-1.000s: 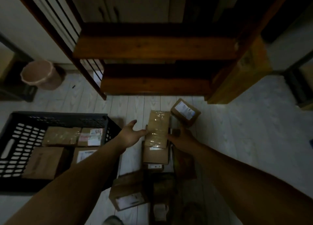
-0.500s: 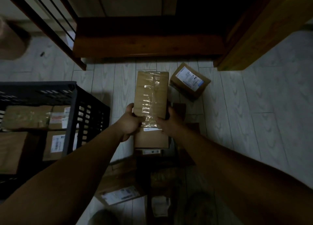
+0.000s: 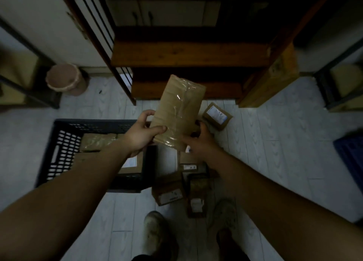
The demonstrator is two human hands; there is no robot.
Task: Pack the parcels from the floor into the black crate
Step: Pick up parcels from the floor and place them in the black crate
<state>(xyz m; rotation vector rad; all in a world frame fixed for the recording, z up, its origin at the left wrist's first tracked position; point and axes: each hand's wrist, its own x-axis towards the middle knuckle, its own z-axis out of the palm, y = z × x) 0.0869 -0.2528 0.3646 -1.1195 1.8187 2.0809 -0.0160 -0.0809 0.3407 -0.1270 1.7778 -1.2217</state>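
Above the pale plank floor, a long brown cardboard parcel wrapped in clear tape hangs tilted, just right of the black perforated plastic crate. The left hand curls its fingers round the parcel's left edge, thumb across the front. The right hand grips its lower right corner. Smaller brown boxes lie on the floor beneath.
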